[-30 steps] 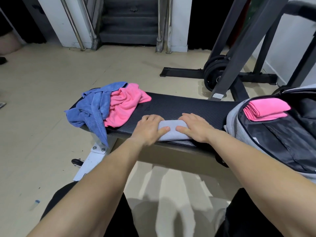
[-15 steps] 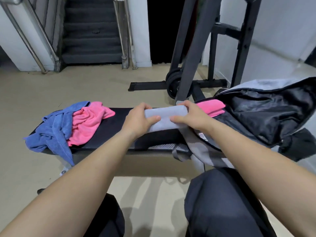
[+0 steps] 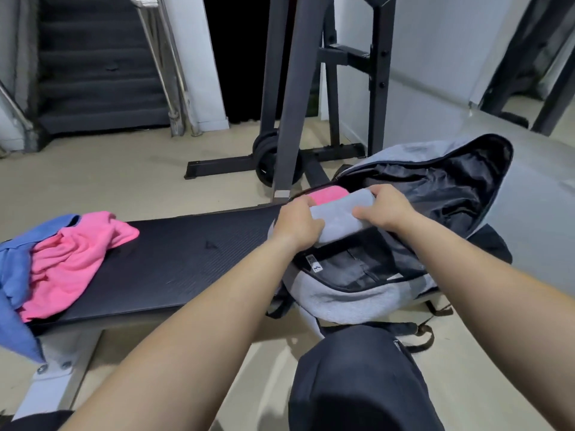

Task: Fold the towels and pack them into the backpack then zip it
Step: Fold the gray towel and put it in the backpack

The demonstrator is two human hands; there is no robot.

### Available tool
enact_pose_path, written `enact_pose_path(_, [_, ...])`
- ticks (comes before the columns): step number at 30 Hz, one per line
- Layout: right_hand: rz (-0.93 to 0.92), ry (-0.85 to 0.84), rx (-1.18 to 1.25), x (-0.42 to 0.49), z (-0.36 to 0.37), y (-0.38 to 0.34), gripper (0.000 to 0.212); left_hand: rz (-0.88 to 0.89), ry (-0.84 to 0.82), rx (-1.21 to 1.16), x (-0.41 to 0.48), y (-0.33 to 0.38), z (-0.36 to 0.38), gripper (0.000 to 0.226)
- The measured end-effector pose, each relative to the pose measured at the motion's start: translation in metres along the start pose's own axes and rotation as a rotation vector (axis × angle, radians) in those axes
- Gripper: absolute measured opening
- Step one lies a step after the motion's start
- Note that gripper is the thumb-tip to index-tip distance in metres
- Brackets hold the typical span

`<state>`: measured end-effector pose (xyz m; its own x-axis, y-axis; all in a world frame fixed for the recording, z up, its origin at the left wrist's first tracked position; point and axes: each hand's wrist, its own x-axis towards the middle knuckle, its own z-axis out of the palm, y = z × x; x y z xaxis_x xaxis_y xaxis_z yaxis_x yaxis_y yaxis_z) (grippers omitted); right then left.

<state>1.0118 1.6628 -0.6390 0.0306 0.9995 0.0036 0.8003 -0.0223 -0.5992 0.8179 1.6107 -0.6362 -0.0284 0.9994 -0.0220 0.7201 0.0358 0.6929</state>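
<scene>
Grips folded grey towel (image 3: 340, 214) endwise between left hand (image 3: 297, 227) and right hand (image 3: 387, 209), open backpack (image 3: 351, 298) mouth directly beneath both.

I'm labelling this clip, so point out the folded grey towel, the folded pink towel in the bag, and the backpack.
folded grey towel (image 3: 339, 216): head view, middle of its top face.
folded pink towel (image 3: 329, 193): head view, its exposed top surface.
backpack (image 3: 348, 299): head view, grey outer wall nearest the camera.
</scene>
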Motion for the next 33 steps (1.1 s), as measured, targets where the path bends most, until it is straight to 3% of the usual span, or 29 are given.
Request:
enact_pose_path(7, [0.068,-0.049,-0.129,0.024,0.029,0.019,0.030,0.071,-0.021,0.437,0.016,-0.003,0.047,0.022])
enact_pose_path(12, [0.073,-0.038,-0.021,0.037,0.034,0.023,0.042,0.252,0.208,0.710,0.023,-0.002,0.042,0.037])
enact_pose_path(15, [0.086,-0.013,-0.005,0.043,0.036,0.022,0.040,0.277,0.185,0.734,0.039,-0.011,0.035,0.050])
enact_pose_path(19, [0.105,0.018,-0.050,0.043,0.044,0.023,0.046,0.352,0.082,0.758,0.050,-0.022,0.032,0.035])
enact_pose_path(21, [-0.006,0.072,-0.222,0.036,0.043,0.021,0.050,0.350,0.005,0.739,0.048,-0.022,0.030,0.029])
enact_pose_path(23, [-0.261,0.164,-0.386,0.029,0.038,0.017,0.042,0.322,-0.026,0.715,0.047,-0.021,0.025,0.023])
enact_pose_path(25, [-0.428,0.041,-0.382,0.021,0.034,0.013,0.032,0.303,-0.027,0.695,0.047,-0.022,0.021,0.020])
enact_pose_path(28, [-0.422,-0.253,-0.411,0.012,0.035,0.011,0.055,0.280,-0.058,0.663,0.051,-0.025,0.020,0.027])
enact_pose_path(33, [-0.455,-0.194,-0.581,0.008,0.051,0.014,0.064,0.246,-0.163,0.600,0.061,-0.032,0.008,0.032])
